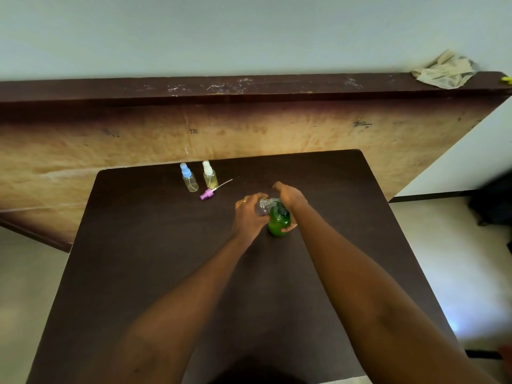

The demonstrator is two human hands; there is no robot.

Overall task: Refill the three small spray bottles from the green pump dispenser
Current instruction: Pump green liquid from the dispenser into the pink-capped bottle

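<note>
The green pump dispenser (278, 223) stands near the middle of the dark table (155, 259). My right hand (291, 198) lies over its pump head, with the thumb against the green body. My left hand (248, 214) grips a small clear open bottle (262, 205) held at the dispenser's spout. A blue-capped spray bottle (188, 178) and a white-capped spray bottle (209, 176) stand side by side at the table's far left. A loose pink spray cap with its tube (209, 193) lies on the table in front of them.
A large wooden board (249, 128) leans against the wall just behind the table. A crumpled cloth (443, 70) sits on the board's top edge at the far right. Pale floor shows on both sides of the table.
</note>
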